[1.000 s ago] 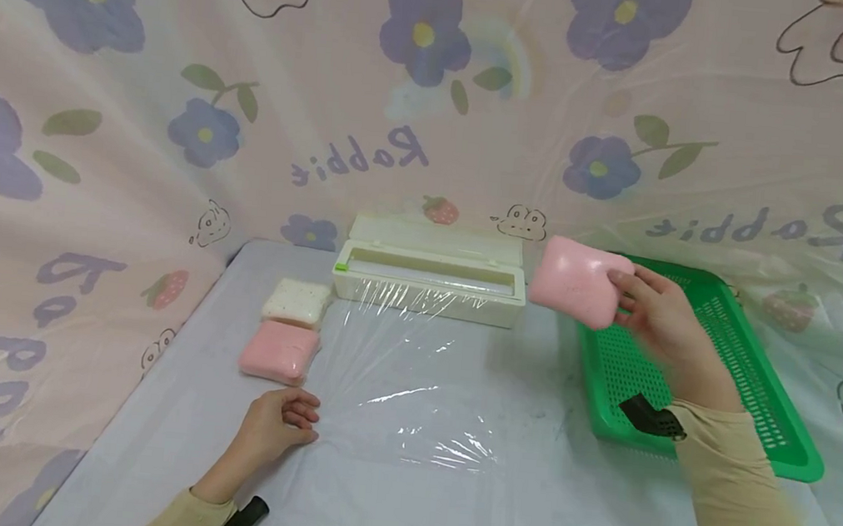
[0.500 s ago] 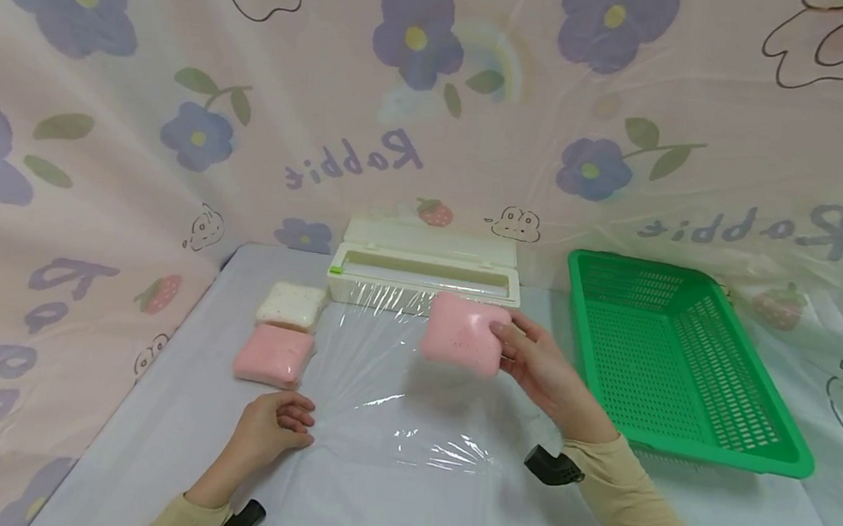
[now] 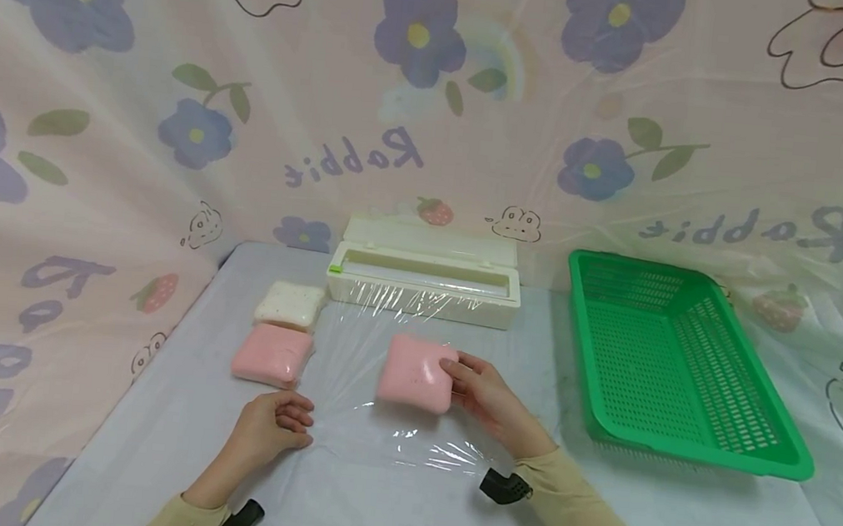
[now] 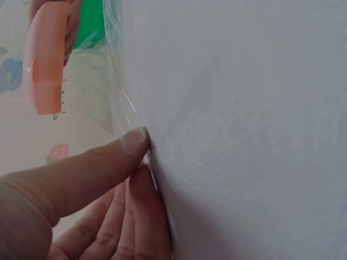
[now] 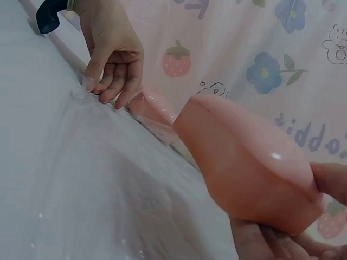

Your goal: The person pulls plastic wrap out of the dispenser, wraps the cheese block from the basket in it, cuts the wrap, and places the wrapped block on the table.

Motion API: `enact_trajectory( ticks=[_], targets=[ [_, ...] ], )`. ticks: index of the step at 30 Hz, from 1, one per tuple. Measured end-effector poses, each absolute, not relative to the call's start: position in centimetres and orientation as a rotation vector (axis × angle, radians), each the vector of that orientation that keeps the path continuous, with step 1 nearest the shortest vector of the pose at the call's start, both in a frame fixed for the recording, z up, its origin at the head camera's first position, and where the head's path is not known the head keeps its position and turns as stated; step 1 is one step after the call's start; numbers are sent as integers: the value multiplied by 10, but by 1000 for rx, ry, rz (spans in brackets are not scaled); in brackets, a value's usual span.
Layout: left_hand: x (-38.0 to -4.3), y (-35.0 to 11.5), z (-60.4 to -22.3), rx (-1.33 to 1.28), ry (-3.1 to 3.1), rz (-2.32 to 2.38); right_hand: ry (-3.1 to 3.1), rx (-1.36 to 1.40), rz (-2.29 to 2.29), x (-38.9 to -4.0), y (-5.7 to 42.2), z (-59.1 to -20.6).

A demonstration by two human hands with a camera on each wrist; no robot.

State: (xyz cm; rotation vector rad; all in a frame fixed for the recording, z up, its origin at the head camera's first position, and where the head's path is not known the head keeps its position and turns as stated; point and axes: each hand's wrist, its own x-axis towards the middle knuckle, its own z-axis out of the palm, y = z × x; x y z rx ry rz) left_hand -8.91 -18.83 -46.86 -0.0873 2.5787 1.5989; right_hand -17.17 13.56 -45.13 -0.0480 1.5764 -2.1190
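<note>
My right hand (image 3: 488, 398) grips a pink, pillow-shaped soap-like block (image 3: 418, 373) by its right edge. The right wrist view shows the block (image 5: 246, 162) between the thumb and the fingers below, tilted and apart from the film. Clear plastic wrap (image 3: 376, 434) stretches over the table from a cream dispenser box (image 3: 426, 301) whose lid stands up. At the film's near left part, my left hand (image 3: 274, 421) pinches its edge between thumb and forefinger; in the left wrist view the thumb (image 4: 133, 142) presses that edge.
Left of the film lie another pink block (image 3: 273, 354), shiny as if wrapped, and a white speckled block (image 3: 290, 304) behind it. A green perforated basket (image 3: 691, 454) stands on the right. Patterned cloth (image 3: 476, 159) hangs behind and at the left.
My right hand has carried the pink block from over the basket's left edge leftward and toward me, lower above the film. My left hand keeps its place at the film edge.
</note>
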Motion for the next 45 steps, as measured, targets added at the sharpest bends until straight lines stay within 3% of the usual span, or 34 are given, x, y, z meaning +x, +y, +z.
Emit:
enact_trajectory(
  ticks=[34,45],
  targets=[
    [-91,-187,-465,-132,2583,1564,1647,-4,-2026,-179,123,-483],
    [-90,-188,-468,-89,2568,1591,2171,-7,-1848,-183,121,-477]
  ],
)
